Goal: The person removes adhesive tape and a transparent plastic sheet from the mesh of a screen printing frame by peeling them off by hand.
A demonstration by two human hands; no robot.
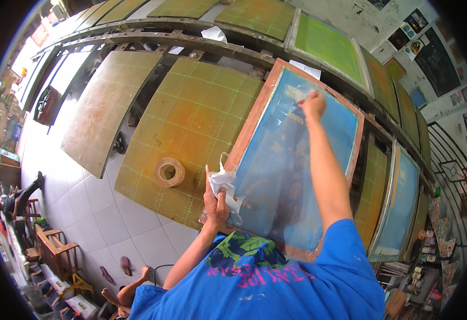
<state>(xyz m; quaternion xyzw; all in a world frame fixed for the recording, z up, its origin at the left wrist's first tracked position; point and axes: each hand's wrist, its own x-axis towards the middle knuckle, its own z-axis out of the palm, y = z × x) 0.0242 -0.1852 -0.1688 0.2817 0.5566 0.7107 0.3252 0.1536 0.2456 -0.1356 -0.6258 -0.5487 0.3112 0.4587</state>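
Observation:
A screen-printing frame with blue mesh [276, 178] and a worn reddish border lies across the bench before me. My left hand [217, 209] is closed around crumpled white paper [224, 181] at the frame's left edge. Over the far part of the mesh, my right hand [313, 105] has its fingers pinched together; what is between them is too small to make out. Beside those fingertips, a clear glossy film [283, 121] lies on the mesh near a pale patch. A roll of brown tape [169, 172] rests on the board left of my left hand.
Greenish-brown boards with grid lines [191, 114] line the bench rails [153, 38]. A lime-green screen [329, 45] lies beyond, another blue screen [398, 205] to the right. At lower left are a wooden chair [57, 248], slippers [125, 265] and someone's bare legs [129, 293] on the tiled floor.

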